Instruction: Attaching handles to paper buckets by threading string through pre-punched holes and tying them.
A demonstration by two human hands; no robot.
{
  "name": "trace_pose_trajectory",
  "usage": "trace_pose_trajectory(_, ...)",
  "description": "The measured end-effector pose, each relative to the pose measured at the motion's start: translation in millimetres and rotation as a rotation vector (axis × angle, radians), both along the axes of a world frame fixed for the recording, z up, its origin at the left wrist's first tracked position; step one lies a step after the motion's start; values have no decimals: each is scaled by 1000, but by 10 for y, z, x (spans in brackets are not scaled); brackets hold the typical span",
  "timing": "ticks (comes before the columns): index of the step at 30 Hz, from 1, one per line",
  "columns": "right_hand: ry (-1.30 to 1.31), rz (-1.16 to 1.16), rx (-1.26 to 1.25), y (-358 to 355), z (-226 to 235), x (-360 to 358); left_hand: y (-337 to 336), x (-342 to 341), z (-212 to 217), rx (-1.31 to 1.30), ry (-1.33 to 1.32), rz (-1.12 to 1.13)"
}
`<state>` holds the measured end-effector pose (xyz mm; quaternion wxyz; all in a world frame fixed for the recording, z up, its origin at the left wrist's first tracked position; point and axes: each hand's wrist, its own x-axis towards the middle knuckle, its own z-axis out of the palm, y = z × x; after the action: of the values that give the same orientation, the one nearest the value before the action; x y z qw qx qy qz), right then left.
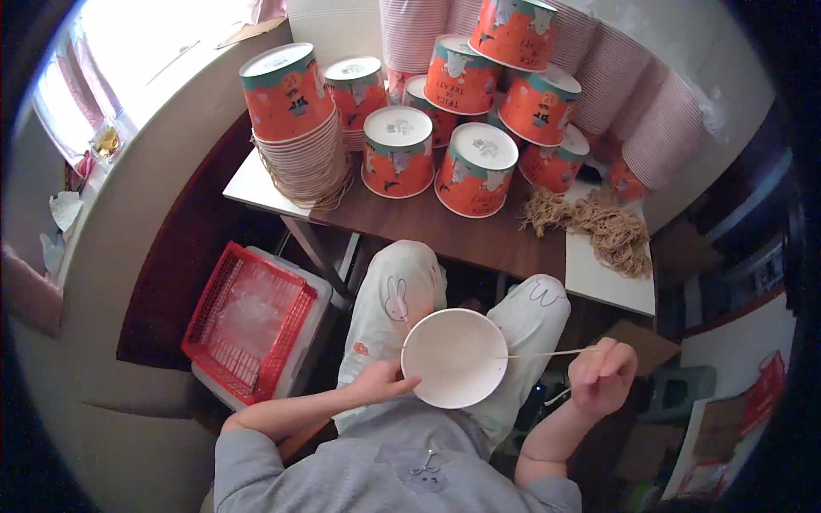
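Observation:
A round paper bucket (pixel 455 359), white inside, rests on my lap with its mouth facing up toward me. My left hand (pixel 383 382) grips its left side, thumb over the rim and the other fingers hidden beneath or behind. Out to the right, my right hand (pixel 603 376) is closed on a thin beige cord (pixel 552 353). That cord runs taut from the bucket's right wall to my fingers, and a loose end hangs below the hand. A short stretch of cord also shows by the bucket's upper left rim.
Upside-down orange and green buckets (pixel 398 154) stand on the brown table (pixel 539 250) ahead, some stacked. A tall nested stack (pixel 299 158) has cords hanging from it. At the table's right lies a bundle of beige cords (pixel 611 231). A red plastic basket (pixel 248 321) sits low on the left.

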<state>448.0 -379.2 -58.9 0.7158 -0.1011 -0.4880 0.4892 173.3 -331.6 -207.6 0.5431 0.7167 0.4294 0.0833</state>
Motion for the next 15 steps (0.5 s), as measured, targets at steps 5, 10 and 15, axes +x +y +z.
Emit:
trace_pose_trajectory(5, -318, -218, -116, -69, 25, 10, 293, 190, 311, 350, 83, 79)
trace_pose_trajectory(10, -380, -130, -222, -118, -75, -15, 720, 664, 998, 1179, -26, -146)
trace_pose_trajectory(15, -317, -75, -264, -110, -202, -169, 1072, 1286, 1055, 1398, 9, -880)
